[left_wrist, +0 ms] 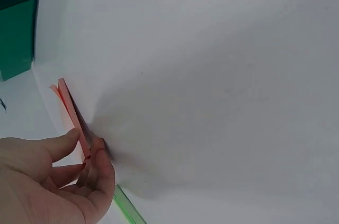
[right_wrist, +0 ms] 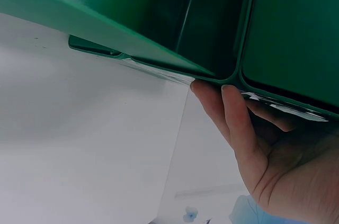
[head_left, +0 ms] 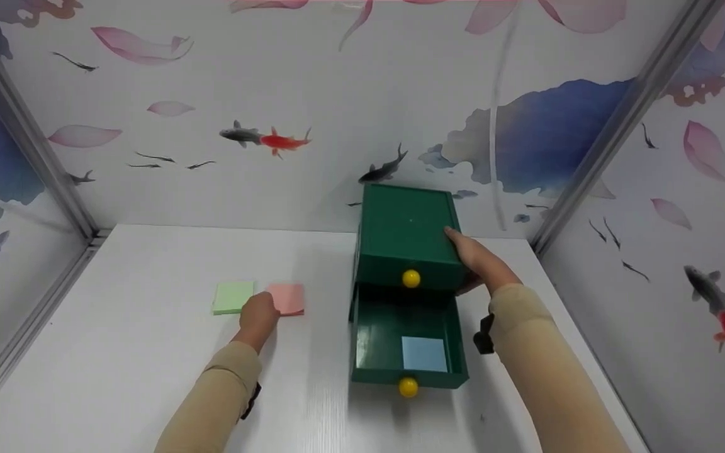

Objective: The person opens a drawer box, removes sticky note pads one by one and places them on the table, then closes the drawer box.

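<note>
A pink sticky-note pad point(head_left: 287, 298) is pinched by my left hand point(head_left: 258, 314), with thumb and fingertips at one edge; in the left wrist view the pad point(left_wrist: 71, 113) stands tilted off the table. Just left of that hand lies a green sticky-note pad point(head_left: 233, 297). My right hand point(head_left: 479, 261) rests against the right side of a green two-drawer box point(head_left: 410, 223), its thumb near the top edge. In the right wrist view, fingertips point(right_wrist: 231, 99) press on the box's side. The lower drawer point(head_left: 457, 333) is pulled out and holds a blue sticky-note pad point(head_left: 424, 354).
The upper drawer, with a yellow knob point(head_left: 411, 279), is closed. A second yellow knob point(head_left: 408, 387) sticks out from the lower drawer's front. Printed walls point(head_left: 312, 189) enclose the white table point(head_left: 148, 352) at the back and sides.
</note>
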Action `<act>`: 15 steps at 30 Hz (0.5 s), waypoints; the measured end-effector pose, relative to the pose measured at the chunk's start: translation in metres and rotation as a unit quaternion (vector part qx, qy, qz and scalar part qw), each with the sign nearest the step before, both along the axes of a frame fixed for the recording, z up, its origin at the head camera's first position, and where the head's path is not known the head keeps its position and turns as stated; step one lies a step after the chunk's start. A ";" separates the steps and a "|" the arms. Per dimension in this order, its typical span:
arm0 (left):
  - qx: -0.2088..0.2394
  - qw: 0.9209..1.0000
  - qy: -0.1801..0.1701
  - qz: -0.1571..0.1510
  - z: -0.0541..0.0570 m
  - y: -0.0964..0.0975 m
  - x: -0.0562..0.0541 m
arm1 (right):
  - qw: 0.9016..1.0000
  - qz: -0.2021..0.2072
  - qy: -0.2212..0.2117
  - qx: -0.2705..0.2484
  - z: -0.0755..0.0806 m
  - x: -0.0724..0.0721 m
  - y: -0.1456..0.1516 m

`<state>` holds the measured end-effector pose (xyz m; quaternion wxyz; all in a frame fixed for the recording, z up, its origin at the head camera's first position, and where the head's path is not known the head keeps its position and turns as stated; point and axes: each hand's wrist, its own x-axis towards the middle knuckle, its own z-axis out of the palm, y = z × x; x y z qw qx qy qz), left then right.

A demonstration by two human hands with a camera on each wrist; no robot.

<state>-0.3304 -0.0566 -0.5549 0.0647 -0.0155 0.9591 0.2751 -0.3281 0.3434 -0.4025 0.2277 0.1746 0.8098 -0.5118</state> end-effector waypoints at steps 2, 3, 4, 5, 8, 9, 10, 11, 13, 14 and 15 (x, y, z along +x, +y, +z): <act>-0.002 1.000 -0.004 0.000 0.002 0.001 -0.001 | 1.000 0.001 0.001 0.002 0.000 0.000 0.000; -0.006 1.000 -0.005 -0.001 0.003 0.001 -0.001 | 1.000 0.001 0.001 0.003 0.000 0.001 0.000; -0.011 1.000 -0.004 -0.003 0.004 0.001 -0.002 | 1.000 0.000 0.002 0.004 0.000 0.001 0.000; -0.016 1.000 -0.004 -0.004 0.004 0.001 -0.002 | 1.000 -0.001 0.002 0.004 -0.001 0.001 0.000; -0.031 0.999 -0.001 -0.007 0.006 0.002 -0.003 | 1.000 -0.001 0.002 0.002 0.000 0.001 0.001; -0.037 0.999 0.000 -0.008 0.006 0.003 -0.003 | 1.000 -0.002 0.001 0.001 0.000 0.001 0.001; -0.042 0.999 0.002 -0.010 0.005 0.003 -0.004 | 1.000 -0.002 0.000 0.000 -0.001 0.001 0.001; -0.047 0.999 0.004 -0.011 0.005 0.003 -0.004 | 1.000 -0.003 0.000 0.000 0.000 0.001 0.001; -0.064 0.998 0.014 -0.018 0.005 0.004 -0.003 | 1.000 -0.003 -0.001 0.004 0.000 0.001 0.001; -0.073 0.997 0.021 -0.021 0.006 0.004 -0.003 | 1.000 -0.003 -0.001 0.006 -0.001 0.001 0.001; -0.083 0.996 0.028 -0.025 0.007 0.005 -0.003 | 1.000 -0.003 -0.002 0.007 -0.001 0.001 0.001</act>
